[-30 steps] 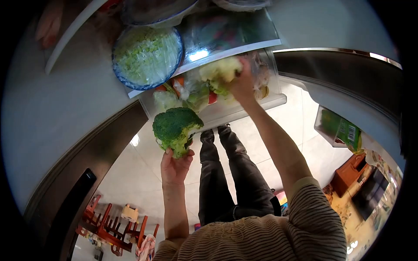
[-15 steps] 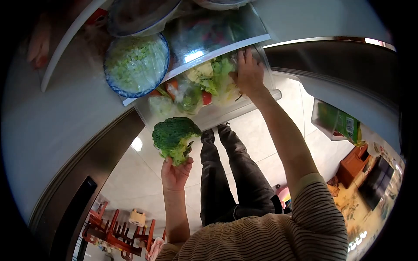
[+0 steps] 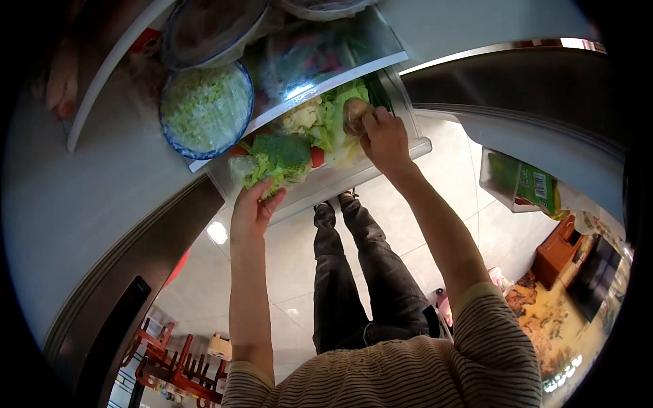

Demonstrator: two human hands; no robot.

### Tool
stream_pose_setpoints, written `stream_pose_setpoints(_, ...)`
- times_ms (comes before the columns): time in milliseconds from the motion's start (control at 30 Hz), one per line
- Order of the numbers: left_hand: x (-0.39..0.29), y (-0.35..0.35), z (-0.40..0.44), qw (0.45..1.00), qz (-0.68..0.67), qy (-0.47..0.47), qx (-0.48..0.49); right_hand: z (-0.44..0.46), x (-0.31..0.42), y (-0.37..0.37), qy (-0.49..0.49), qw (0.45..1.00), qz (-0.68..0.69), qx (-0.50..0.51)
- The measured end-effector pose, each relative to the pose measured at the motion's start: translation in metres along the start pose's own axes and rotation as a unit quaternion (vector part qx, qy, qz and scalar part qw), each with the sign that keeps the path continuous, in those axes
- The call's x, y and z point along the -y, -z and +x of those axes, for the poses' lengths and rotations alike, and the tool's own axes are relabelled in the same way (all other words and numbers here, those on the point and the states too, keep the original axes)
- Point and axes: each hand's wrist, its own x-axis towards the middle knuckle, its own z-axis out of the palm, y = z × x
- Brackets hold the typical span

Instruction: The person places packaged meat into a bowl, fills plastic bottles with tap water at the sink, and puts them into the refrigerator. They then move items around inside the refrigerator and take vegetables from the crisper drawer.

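The broccoli (image 3: 282,151) is at the left part of the pulled-out fridge drawer (image 3: 326,178). My left hand (image 3: 258,204) grips its pale stalk end, fingers closed. My right hand (image 3: 388,139) is closed on a brown, roundish item (image 3: 355,117) at the drawer's right side; its exact kind is unclear. Beside that item are green lettuce leaves (image 3: 333,112) and a pale cauliflower (image 3: 303,115). Something red (image 3: 317,157) shows between the broccoli and the leaves. Plastic bags partly hide other contents.
Above the drawer, a glass shelf (image 3: 320,80) has a white front edge. A blue-rimmed bowl (image 3: 204,112) of chopped greens under plastic film stands at its left. The open fridge door (image 3: 503,85) is on the right, with a green package (image 3: 534,187) in its bin.
My left hand has moved up and forward, bringing the broccoli over the drawer's contents. My right hand has closed on the brown item, which now shows beside the leaves.
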Motion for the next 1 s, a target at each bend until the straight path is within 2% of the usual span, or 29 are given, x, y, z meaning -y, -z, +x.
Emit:
stream_pose_setpoints(67,0.005,0.019,0.034,1.000,-0.006,0.012,-0.029,-0.003,0.000,0.003,0.009,0.999,0.028,0.014)
stream_pose_setpoints(167,0.000,0.014,0.025,0.988,-0.032,-0.043,-0.143,-0.007,-0.003,-0.001,0.021,0.999,0.036,-0.007)
stream_pose_setpoints(200,-0.001,0.019,0.017,0.985,0.048,-0.061,-0.151,-0.008,-0.004,-0.004,-0.010,0.999,0.043,-0.025)
stream_pose_setpoints(233,0.009,0.021,0.011,0.960,0.123,-0.148,-0.201,-0.007,-0.006,-0.008,-0.039,0.997,0.049,-0.045)
stream_pose_setpoints(300,0.045,0.010,-0.003,0.865,0.265,-0.312,-0.291,-0.006,-0.007,-0.010,-0.090,0.991,0.059,-0.073)
stream_pose_setpoints(333,0.045,-0.027,-0.032,0.824,0.314,-0.365,-0.301,-0.006,-0.006,-0.011,-0.112,0.988,0.062,-0.082)
stream_pose_setpoints(367,0.056,-0.039,-0.036,0.804,0.298,-0.446,-0.255,-0.006,-0.006,-0.011,-0.134,0.984,0.065,-0.092)
stream_pose_setpoints(433,0.065,-0.071,-0.028,0.900,0.226,-0.354,-0.119,-0.004,-0.006,-0.009,-0.123,0.986,0.068,-0.090)
stream_pose_setpoints(467,0.063,-0.095,-0.018,0.935,0.203,-0.271,-0.109,-0.003,-0.006,-0.009,-0.116,0.987,0.070,-0.088)
stream_pose_setpoints(533,0.070,-0.116,0.034,0.969,0.154,-0.180,-0.073,-0.003,-0.009,-0.012,-0.153,0.979,0.095,-0.098)
stream_pose_setpoints(600,0.088,-0.113,0.117,0.979,0.142,-0.129,-0.074,-0.002,-0.010,-0.015,-0.192,0.972,0.106,-0.081)
stream_pose_setpoints(667,0.086,-0.131,0.135,0.954,0.197,-0.172,-0.145,-0.001,-0.011,-0.013,-0.234,0.966,0.102,-0.039)
stream_pose_setpoints(700,0.088,-0.138,0.137,0.939,0.224,-0.191,-0.180,0.001,-0.011,-0.013,-0.223,0.968,0.109,-0.045)
stream_pose_setpoints(800,0.079,-0.159,0.111,0.838,0.371,-0.147,-0.372,0.006,-0.008,-0.011,-0.203,0.970,0.123,-0.042)
stream_pose_setpoints(900,0.075,-0.150,0.109,0.783,0.468,-0.152,-0.381,0.005,-0.006,-0.011,-0.209,0.972,0.103,-0.016)
stream_pose_setpoints(1000,0.067,-0.135,0.104,0.797,0.508,-0.157,-0.285,0.002,-0.007,-0.013,-0.190,0.979,0.073,-0.020)
